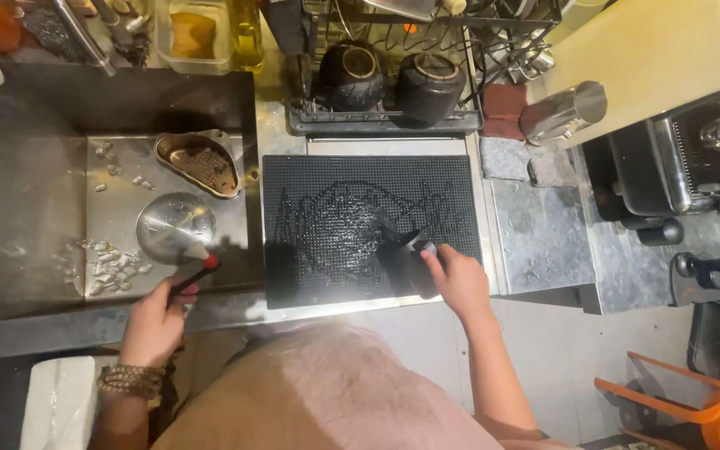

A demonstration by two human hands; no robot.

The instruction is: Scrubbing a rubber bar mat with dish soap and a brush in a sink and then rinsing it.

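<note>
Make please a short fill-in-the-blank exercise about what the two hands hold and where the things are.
1. The left hand holds a tool with a red and black handle over the ____.
2. The right hand holds a small black object on the black rubber ____.
3. Two dark mugs stand in the wire ____ behind the mat.

Missing words: sink; mat; rack

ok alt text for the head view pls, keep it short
Seen from above, a person's right hand grips a small black object on a black rubber mat, while the left hand holds a red-tipped black handle over a steel sink scattered with ice.
</note>
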